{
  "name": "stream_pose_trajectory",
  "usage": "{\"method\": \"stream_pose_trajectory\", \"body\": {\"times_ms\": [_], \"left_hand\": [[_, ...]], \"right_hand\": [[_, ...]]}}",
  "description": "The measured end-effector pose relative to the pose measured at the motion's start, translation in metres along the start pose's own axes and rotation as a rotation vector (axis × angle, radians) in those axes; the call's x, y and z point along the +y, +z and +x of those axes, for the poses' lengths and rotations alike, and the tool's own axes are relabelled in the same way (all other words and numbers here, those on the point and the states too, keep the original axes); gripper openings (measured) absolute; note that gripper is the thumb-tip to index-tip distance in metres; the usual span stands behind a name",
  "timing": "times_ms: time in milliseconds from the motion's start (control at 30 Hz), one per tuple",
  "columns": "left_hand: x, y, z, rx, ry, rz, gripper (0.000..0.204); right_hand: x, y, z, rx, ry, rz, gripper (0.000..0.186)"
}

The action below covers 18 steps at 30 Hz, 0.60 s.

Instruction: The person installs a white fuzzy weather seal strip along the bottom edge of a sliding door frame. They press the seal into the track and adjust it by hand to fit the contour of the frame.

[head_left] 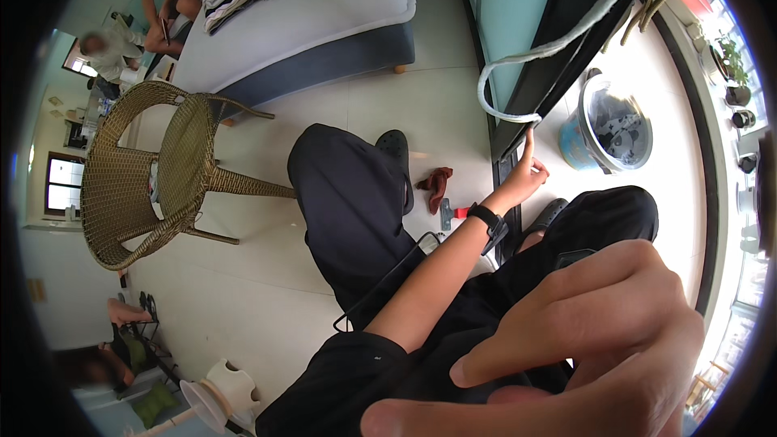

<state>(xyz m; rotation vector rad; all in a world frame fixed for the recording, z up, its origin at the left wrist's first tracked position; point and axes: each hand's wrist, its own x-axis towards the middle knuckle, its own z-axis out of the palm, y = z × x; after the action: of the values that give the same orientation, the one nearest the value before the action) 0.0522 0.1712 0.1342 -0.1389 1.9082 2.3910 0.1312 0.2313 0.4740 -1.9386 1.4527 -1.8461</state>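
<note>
My left hand reaches to the lower edge of a dark-framed glass door, its index finger stretched out and the other fingers loosely bent. The fingertip meets or nearly meets the lower end of a white rope-like strip, which curves down along the door from the upper right. Nothing shows in that hand; a black watch is on its wrist. Close to the camera, my right hand is raised with bent fingers, thumb and fingers apart, and nothing visible between them.
A bucket stands beyond the door track. A brown cloth and a red-handled scraper-like tool lie between my feet. A wicker chair is at left, before a bed with folded clothes. Three people sit or stand at the left.
</note>
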Motion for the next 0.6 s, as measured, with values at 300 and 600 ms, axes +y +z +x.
{"method": "stream_pose_trajectory", "body": {"times_ms": [300, 600], "left_hand": [[-0.047, -0.039, 0.006, 0.082, 0.316, 0.154, 0.089], [0.007, -0.006, 0.006, -0.022, 0.173, -0.067, 0.088]], "right_hand": [[0.027, -0.013, -0.012, 0.002, 0.553, -0.223, 0.013], [0.155, -0.073, -0.143, -0.125, 1.115, -1.01, 0.03]]}}
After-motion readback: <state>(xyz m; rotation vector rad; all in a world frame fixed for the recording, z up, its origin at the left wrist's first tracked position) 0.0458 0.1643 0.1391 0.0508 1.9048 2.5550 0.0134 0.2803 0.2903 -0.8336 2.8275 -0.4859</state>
